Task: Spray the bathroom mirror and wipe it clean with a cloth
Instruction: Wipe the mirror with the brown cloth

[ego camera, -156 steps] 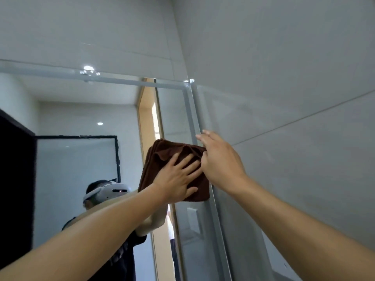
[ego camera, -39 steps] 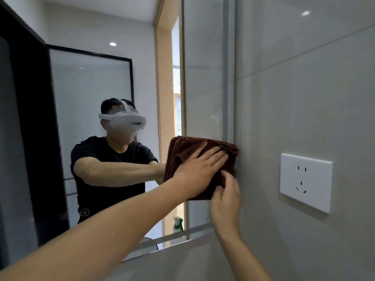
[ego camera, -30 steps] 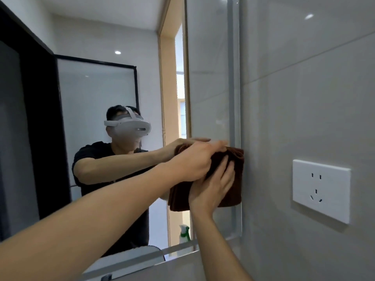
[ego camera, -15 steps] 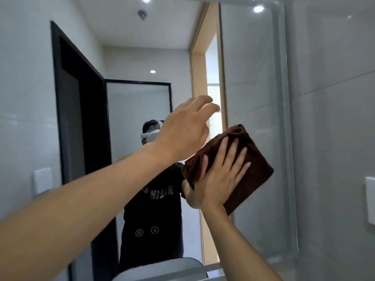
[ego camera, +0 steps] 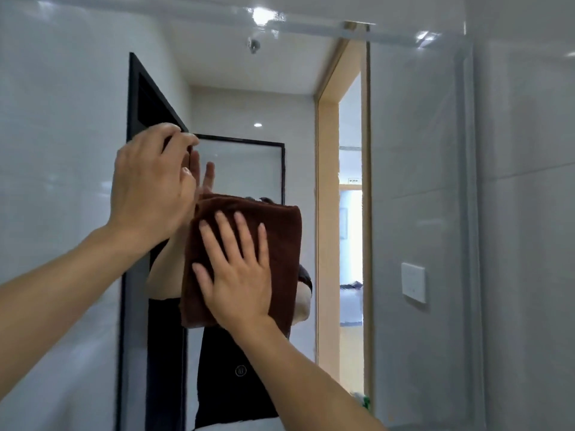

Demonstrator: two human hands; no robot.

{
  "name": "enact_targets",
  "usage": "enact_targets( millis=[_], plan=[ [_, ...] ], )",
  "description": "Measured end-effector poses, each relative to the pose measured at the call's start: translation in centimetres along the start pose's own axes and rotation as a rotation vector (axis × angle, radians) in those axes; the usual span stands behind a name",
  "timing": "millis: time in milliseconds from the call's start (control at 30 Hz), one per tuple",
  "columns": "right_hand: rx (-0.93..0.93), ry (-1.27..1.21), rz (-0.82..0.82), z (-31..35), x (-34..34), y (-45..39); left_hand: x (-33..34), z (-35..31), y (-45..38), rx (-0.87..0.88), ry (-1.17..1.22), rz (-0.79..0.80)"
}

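I'm pressing the cloth point(ego camera: 280, 225) flat on the mirror point(ego camera: 413, 150) under my open right hand point(ego camera: 239, 275); it's soft, light, likely bunching, so palm-centre suits. Left hand point(ego camera: 149, 188), above-left, is curling empty

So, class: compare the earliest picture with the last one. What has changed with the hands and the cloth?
The brown cloth moved from the mirror's right edge toward its middle. The left hand let go and lifted off; the right hand took over, pressing it flat. The cloth stays folded against the glass.
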State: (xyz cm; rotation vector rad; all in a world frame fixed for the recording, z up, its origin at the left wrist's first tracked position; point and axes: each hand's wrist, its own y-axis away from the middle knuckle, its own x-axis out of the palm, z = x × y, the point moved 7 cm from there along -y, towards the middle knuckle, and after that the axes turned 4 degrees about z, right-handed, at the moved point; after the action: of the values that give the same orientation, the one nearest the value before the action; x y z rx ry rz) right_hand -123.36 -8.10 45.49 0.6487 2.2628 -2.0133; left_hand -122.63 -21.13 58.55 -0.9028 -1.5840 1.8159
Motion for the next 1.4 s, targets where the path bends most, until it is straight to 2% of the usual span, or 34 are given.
enact_targets(
  millis=[133, 267, 500, 633, 767, 900, 1233, 1300, 1400],
  plan=[
    [-0.011, 0.030, -0.025, -4.0, -2.1, -1.5, 0.8, -0.7, 0.0, 0.009, -0.028, 0.021],
    [0.048, 0.092, -0.078, -11.6, -5.3, -3.9, 2.7, -3.8, -0.5, 0.068, -0.022, 0.022],
    [0.336, 0.174, -0.167, -28.6, -11.4, -6.5, 7.6, -9.9, -1.6, 0.149, 0.046, 0.072],
    [0.476, 0.199, -0.221, -32.9, -12.7, -6.3, 6.2, -12.1, -1.3, 0.250, -0.025, 0.093],
    [0.471, 0.204, -0.206, -30.5, -11.9, -7.1, 5.7, -8.9, -1.6, 0.204, -0.082, 0.125],
    [0.404, 0.201, -0.194, -24.2, -10.8, -10.0, 3.9, -3.8, -2.4, 0.118, -0.122, 0.102],
    [-0.128, 0.139, -0.076, 0.4, -5.5, -20.2, -2.3, 4.3, -3.1, 0.049, -0.236, 0.002],
    [-0.180, 0.133, -0.048, 2.5, -4.9, -21.3, -3.0, 5.3, -3.6, 0.043, -0.266, -0.035],
    [-0.198, 0.120, -0.065, 2.1, -5.3, -22.6, -3.4, 5.2, -4.6, 0.059, -0.302, -0.071]
  ],
)
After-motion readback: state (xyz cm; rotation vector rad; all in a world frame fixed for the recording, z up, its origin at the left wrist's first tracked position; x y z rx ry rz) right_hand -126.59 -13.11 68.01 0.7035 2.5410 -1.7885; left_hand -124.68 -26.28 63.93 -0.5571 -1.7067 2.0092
